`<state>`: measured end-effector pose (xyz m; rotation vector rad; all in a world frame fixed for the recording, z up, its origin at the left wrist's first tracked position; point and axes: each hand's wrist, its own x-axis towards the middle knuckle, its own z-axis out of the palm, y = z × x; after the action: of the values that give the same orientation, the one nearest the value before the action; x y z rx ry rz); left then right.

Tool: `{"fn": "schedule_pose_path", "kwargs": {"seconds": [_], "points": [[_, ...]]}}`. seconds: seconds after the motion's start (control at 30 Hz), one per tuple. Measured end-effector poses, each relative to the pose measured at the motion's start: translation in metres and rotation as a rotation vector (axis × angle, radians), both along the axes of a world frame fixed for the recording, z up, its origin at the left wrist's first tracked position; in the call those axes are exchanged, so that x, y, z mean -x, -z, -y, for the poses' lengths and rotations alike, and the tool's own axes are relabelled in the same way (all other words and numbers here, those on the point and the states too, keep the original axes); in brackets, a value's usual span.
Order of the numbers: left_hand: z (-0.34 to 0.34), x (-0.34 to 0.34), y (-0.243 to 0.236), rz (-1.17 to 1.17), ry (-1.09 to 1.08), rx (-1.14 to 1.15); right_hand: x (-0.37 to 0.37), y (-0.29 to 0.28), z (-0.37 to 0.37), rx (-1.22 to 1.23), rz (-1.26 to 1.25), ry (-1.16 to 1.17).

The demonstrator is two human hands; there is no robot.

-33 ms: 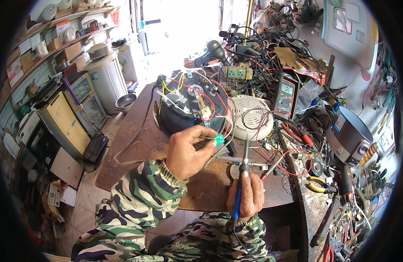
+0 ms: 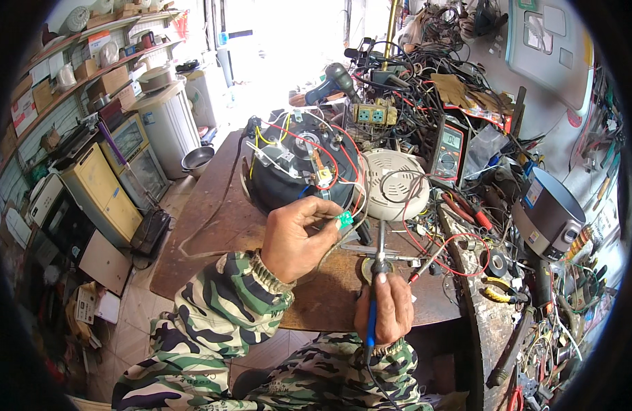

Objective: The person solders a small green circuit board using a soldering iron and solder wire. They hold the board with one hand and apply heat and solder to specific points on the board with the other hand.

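My left hand (image 2: 292, 240) pinches a small green circuit board (image 2: 344, 219) between thumb and fingers. White and red wires run close by the board, towards an upturned black round appliance (image 2: 288, 185) whose underside is exposed. In my right hand (image 2: 392, 308) is a soldering iron (image 2: 381, 243) with a blue handle, its metal shaft pointing away from me. The iron's tip lies to the right of the board, apart from it, in front of a round beige vented cover (image 2: 396, 195). A small round tin (image 2: 367, 268) sits beside the iron, partly hidden by my right hand.
Right of the cover stands a multimeter (image 2: 449, 154), with red-handled pliers (image 2: 475, 214) nearer me. Black tape (image 2: 496, 262), yellow-handled pliers (image 2: 499, 291) and a grey pot-shaped housing (image 2: 550, 212) crowd the right side. Tangled cables (image 2: 425, 82) pile up behind the wooden table (image 2: 199, 226).
The soldering iron's tip has shifted slightly left and towards me, with a small move of my right hand. My left hand and the circuit board stay nearly still.
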<state>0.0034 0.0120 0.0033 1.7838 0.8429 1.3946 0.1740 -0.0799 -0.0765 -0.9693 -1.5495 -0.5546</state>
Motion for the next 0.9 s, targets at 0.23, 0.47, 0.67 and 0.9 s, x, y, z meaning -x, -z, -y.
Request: {"fn": "schedule_pose_path", "kwargs": {"seconds": [0.23,0.47,0.67,0.9], "points": [[0.002,-0.002,-0.001,0.042,-0.011,-0.006,-0.001,-0.008,0.002,0.055,0.065,-0.269],[0.004,-0.003,-0.002,0.037,-0.015,-0.011,0.000,-0.010,0.001,0.077,0.062,-0.262],[0.004,-0.002,-0.002,0.044,-0.015,-0.004,0.001,-0.009,0.001,0.074,0.064,-0.257],[0.003,-0.002,-0.001,0.036,-0.016,-0.010,0.000,-0.008,0.000,0.066,0.069,-0.259]]}}
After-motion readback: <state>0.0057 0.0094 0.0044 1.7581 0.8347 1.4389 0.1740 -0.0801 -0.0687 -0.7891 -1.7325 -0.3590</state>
